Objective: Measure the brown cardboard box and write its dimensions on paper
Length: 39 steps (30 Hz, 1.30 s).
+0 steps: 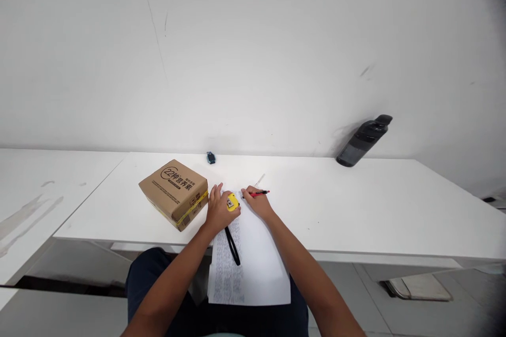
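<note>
My left hand point(217, 212) is closed around a yellow tape measure point(233, 201), its black wrist strap point(232, 246) hanging down over the paper. A yellow tape strip point(192, 208) runs along the side of a brown cardboard box point(174, 187) just left of that hand. Between the fingers of my right hand point(256, 201) is a red and black pen point(261, 193), its tip near the top of the paper. The white paper sheet point(264, 268) has dense handwriting on its left part and hangs over the table's front edge onto my lap.
On the white table point(356, 210), a dark watch point(211, 157) lies behind the box. A black bottle point(361, 142) stands at the back right, close to the wall point(253, 63). Below the table at right, a flat pale object point(421, 288) rests low down.
</note>
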Available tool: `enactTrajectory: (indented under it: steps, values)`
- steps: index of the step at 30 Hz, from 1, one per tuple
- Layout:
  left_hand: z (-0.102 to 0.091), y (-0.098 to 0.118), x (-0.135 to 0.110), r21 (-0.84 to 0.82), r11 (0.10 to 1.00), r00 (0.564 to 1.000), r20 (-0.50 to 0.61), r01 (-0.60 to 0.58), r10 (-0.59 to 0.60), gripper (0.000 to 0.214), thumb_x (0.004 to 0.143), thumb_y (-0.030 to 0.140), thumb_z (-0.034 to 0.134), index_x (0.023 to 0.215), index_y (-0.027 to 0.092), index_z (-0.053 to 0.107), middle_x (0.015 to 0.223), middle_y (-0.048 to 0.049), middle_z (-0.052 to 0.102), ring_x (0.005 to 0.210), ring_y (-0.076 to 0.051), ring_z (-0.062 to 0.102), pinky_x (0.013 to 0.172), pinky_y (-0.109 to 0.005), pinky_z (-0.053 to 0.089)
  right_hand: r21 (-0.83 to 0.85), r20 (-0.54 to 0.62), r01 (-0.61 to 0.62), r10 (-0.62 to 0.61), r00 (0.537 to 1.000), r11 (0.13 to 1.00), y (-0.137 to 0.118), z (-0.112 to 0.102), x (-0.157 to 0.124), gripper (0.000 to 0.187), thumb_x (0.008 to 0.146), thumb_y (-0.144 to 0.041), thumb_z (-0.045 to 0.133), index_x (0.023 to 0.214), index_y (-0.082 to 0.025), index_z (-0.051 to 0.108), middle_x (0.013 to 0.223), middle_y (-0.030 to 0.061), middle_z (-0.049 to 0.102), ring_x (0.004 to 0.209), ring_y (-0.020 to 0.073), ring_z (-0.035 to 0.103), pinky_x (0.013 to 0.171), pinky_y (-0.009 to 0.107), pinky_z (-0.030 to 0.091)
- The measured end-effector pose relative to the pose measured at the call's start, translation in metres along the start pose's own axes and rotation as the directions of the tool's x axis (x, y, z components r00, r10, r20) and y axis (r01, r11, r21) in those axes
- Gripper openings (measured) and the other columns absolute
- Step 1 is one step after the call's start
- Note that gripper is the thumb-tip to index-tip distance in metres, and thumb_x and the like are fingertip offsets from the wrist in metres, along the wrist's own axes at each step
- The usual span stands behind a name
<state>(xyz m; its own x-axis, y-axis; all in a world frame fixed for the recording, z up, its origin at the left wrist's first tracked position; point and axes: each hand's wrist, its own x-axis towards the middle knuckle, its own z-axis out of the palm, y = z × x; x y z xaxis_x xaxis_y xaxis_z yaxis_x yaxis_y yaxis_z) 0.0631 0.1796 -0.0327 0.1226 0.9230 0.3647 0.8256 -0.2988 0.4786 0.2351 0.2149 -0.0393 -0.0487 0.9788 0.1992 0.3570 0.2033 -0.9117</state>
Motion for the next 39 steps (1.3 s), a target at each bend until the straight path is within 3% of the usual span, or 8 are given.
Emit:
enactTrajectory:
  steps: [11,19,21,24,27,29,34,39]
  values:
    - [0.001,-0.002,-0.001,-0.016,1.000,1.000,0.016,0.001,-0.001,0.047,0.071,0.029,0.073,0.116,0.019,0.063,0.157,-0.0169,0.031,0.147,-0.040,0.021,0.116,-0.053,0.027,-0.076,-0.016,0.056,-0.057,0.998,0.996,0.001,0.001,-0.001,0.040,0.088,-0.052,0.049,0.062,-0.022,0.053,0.062,-0.0005,0.061,0.062,0.0170,0.056,0.061,0.028,0.044]
    - [-0.001,0.000,-0.003,-0.006,1.000,0.999,0.033,0.029,-0.028,0.048,0.072,0.031,0.073,0.117,0.019,0.062,0.151,-0.0154,0.041,0.146,-0.036,0.023,0.118,-0.051,0.025,-0.187,-0.249,0.165,-0.209,0.946,0.968,0.008,-0.008,-0.003,0.041,0.094,-0.043,0.042,0.118,-0.018,0.064,0.118,0.0110,0.069,0.108,0.0259,0.063,0.097,0.042,0.048]
    - [-0.003,0.001,-0.003,0.007,0.999,0.998,0.043,0.036,-0.036,0.048,0.073,0.031,0.072,0.118,0.019,0.062,0.151,-0.0148,0.041,0.146,-0.036,0.023,0.118,-0.050,0.025,-0.232,-0.322,0.234,-0.302,0.897,0.944,0.011,-0.010,-0.002,0.043,0.096,-0.034,0.037,0.129,-0.018,0.059,0.130,0.0118,0.063,0.121,0.0251,0.058,0.104,0.044,0.046]
    - [-0.005,0.002,-0.002,0.013,0.999,0.997,0.061,0.042,-0.043,0.049,0.074,0.030,0.070,0.121,0.020,0.063,0.153,-0.0129,0.040,0.146,-0.036,0.024,0.118,-0.050,0.025,-0.380,-0.410,0.393,-0.533,0.740,0.838,0.013,-0.012,0.000,0.039,0.097,-0.027,0.039,0.131,-0.019,0.057,0.137,0.0132,0.058,0.127,0.0239,0.055,0.104,0.042,0.048]
    - [-0.006,0.002,-0.002,0.015,0.999,0.997,0.073,0.038,-0.039,0.053,0.076,0.029,0.069,0.128,0.021,0.062,0.154,-0.0118,0.039,0.146,-0.036,0.024,0.118,-0.049,0.025,-0.490,-0.389,0.464,-0.661,0.641,0.738,0.015,-0.011,0.000,0.033,0.097,-0.025,0.045,0.125,-0.021,0.061,0.137,0.0133,0.058,0.121,0.0238,0.061,0.098,0.039,0.054]
    - [-0.006,0.002,-0.002,0.015,0.999,0.996,0.075,0.039,-0.040,0.055,0.076,0.030,0.068,0.130,0.020,0.062,0.154,-0.0120,0.039,0.146,-0.036,0.023,0.118,-0.049,0.025,-0.502,-0.367,0.465,-0.667,0.649,0.729,0.016,-0.009,0.000,0.032,0.098,-0.021,0.042,0.121,-0.021,0.063,0.132,0.0124,0.061,0.115,0.0220,0.064,0.095,0.036,0.056]
    - [-0.005,0.001,-0.002,0.006,0.999,0.997,0.070,0.036,-0.036,0.056,0.076,0.031,0.068,0.130,0.019,0.062,0.152,-0.0129,0.042,0.145,-0.035,0.025,0.118,-0.049,0.025,-0.502,-0.188,0.459,-0.611,0.769,0.733,0.015,0.002,-0.001,0.035,0.094,-0.017,0.038,0.115,-0.020,0.067,0.114,0.0117,0.068,0.104,0.0213,0.068,0.086,0.034,0.059]
    - [-0.004,-0.001,-0.001,-0.002,0.999,0.996,0.075,0.044,-0.044,0.056,0.077,0.032,0.067,0.131,0.019,0.060,0.152,-0.0135,0.041,0.146,-0.036,0.023,0.118,-0.051,0.026,-0.392,-0.236,0.469,-0.579,0.780,0.791,0.007,0.006,-0.006,0.041,0.096,-0.023,0.039,0.133,-0.018,0.055,0.132,0.0140,0.061,0.120,0.0229,0.060,0.097,0.037,0.054]
